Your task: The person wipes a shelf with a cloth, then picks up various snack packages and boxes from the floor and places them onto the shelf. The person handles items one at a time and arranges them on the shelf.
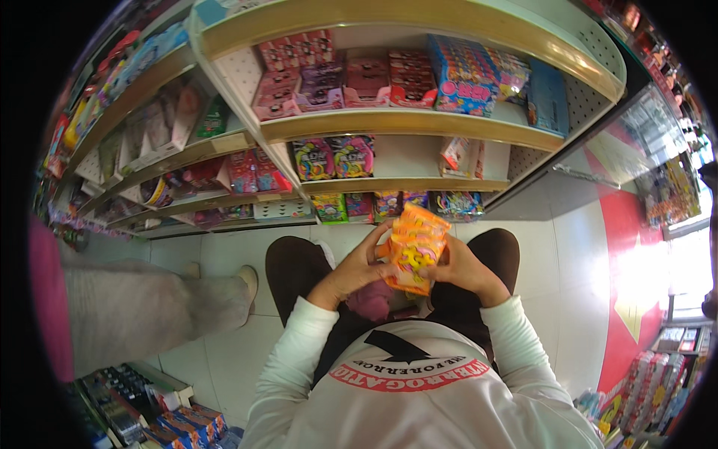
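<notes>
Between both hands I hold a stack of orange candy packets [418,250], printed with yellow and pink shapes. My left hand [362,266] grips the stack's left side, with the thumb across its front. On the opposite side, my right hand [463,266] has its thumb near the lower right of the front packet. The stack is above my lap, between my bent knees. Below it, partly hidden, is a pink item [370,300] whose kind I cannot tell. Ahead, two black, brightly printed candy bags [334,158] stand on a low shelf [404,184].
Several boxed sweets [345,81] fill the shelf above. More candy bags [392,205] line the bottom level. A person in pale trousers [134,314] stands close on my left. A glass-topped counter [634,134] is at the right. Blue boxes [185,426] lie behind on the left.
</notes>
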`<state>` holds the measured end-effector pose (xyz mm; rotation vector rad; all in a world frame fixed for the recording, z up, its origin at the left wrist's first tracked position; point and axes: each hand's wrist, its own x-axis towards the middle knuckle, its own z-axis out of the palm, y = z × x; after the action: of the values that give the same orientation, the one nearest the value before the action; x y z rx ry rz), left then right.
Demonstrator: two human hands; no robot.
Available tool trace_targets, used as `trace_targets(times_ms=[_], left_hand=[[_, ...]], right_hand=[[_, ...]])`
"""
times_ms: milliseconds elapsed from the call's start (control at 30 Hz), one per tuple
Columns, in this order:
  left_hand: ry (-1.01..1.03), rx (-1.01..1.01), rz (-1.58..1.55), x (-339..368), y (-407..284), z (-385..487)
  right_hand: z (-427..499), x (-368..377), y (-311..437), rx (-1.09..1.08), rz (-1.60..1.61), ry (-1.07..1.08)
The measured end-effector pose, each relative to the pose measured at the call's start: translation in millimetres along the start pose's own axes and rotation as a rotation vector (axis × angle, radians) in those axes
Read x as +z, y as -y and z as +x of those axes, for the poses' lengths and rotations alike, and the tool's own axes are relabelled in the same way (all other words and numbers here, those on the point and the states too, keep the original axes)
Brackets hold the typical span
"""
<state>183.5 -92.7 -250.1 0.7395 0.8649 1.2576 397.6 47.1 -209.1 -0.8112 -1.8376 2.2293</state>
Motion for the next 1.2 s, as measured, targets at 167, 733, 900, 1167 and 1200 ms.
trace_targets(times_ms=[167, 733, 900, 1167, 1200], left_hand=[[-0.068, 0.192, 0.648, 36, 8, -26], [-0.117, 0.012, 0.462, 73, 1, -67], [-0.208, 0.094, 0.26, 72, -21, -71], [-0.124, 0.086, 0.655, 30, -83, -138], [-0.315, 0.327, 0.58, 23, -91, -155]], right_hand=[[-11, 5, 4, -0.096, -0.418, 0.078], [-33, 89, -2, -0.32, -0.002, -0.051], [-34, 90, 12, -0.313, 0.131, -0.085], [-46, 99, 9, -0.138, 0.458, 0.046], [-47, 98, 6, -0.131, 0.472, 0.039]])
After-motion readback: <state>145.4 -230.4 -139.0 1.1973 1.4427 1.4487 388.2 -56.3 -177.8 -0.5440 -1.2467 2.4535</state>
